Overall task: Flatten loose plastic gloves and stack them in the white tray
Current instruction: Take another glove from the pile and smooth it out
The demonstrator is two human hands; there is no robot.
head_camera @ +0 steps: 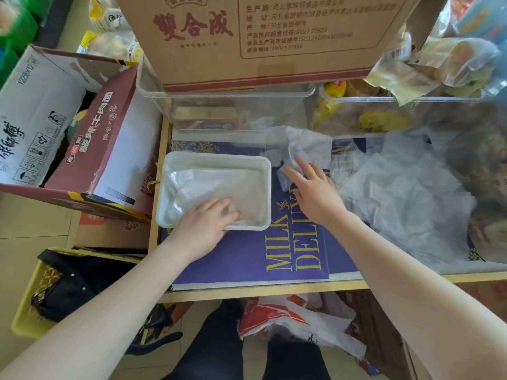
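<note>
At far left, I am seeing an open white carton (35,111) and a maroon noodle carton (109,149) leaning beside the work surface, with a yellow crate (33,292) holding a black bag (71,283) sitting nearer on the floor. Moving right, the white tray (267,193) is lying on a purple "MILK" box (247,259), and flattened plastic gloves (208,185) are lying inside it. My left hand (204,224) is reaching over the tray's near rim and pressing palm-down on the gloves, fingers close together and slightly curled; I cannot tell whether they are pinching anything. Just right of the tray, my right hand (312,187) is stretching forward with fingers extended and slightly spread, the fingertips touching a crumpled loose glove (304,149) lying at the tray's far right corner. Farther right, a heap of loose clear plastic gloves (406,193) is spreading across the surface. Behind it all, a large brown carton (263,37) is sitting in a clear plastic bin (219,105), with bagged snacks (439,61) piling up at far right.
</note>
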